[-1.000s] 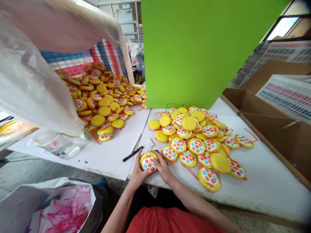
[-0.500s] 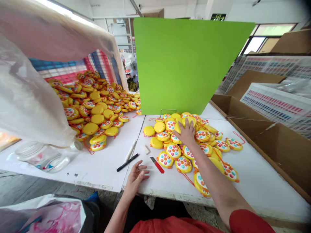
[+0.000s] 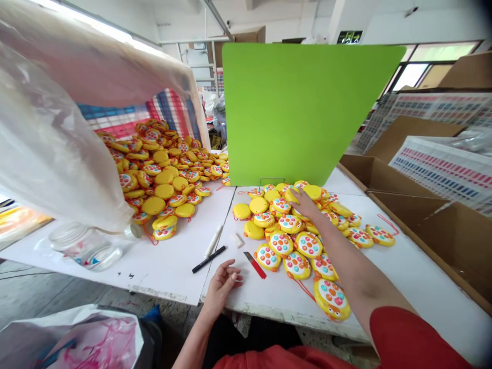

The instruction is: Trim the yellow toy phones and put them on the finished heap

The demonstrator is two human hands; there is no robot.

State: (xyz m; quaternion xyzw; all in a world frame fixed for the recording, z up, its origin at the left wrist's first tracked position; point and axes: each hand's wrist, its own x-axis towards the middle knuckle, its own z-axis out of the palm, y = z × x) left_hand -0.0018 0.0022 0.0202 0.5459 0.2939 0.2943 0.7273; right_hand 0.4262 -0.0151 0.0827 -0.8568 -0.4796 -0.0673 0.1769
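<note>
My right hand (image 3: 306,206) reaches out over a pile of yellow duck-faced toys (image 3: 280,242) with white fronts and coloured round dots. Its stretched fingers touch a yellow toy (image 3: 291,193) near the top of the pile; the fingertips are partly hard to make out. Near the table's front edge, my left hand (image 3: 222,285) is open and holds nothing, its fingers loosely bent and apart. Just right of it lies a red-handled craft knife (image 3: 255,265). A black marker (image 3: 208,259), a white pen (image 3: 213,241) and a small white piece (image 3: 237,240) lie beyond it.
A larger heap of the same toys (image 3: 164,177) spills from a striped bag (image 3: 177,110) at left. A green board (image 3: 300,113) stands behind the near pile. Clear jars (image 3: 86,246) lie left, a bag with pink scraps (image 3: 103,341) below, and cardboard boxes (image 3: 407,212) at right.
Both hands first held a duck-faced toy near the front edge. The right hand has moved out to the pile, and the left hand has let go. The craft knife has come into plain view.
</note>
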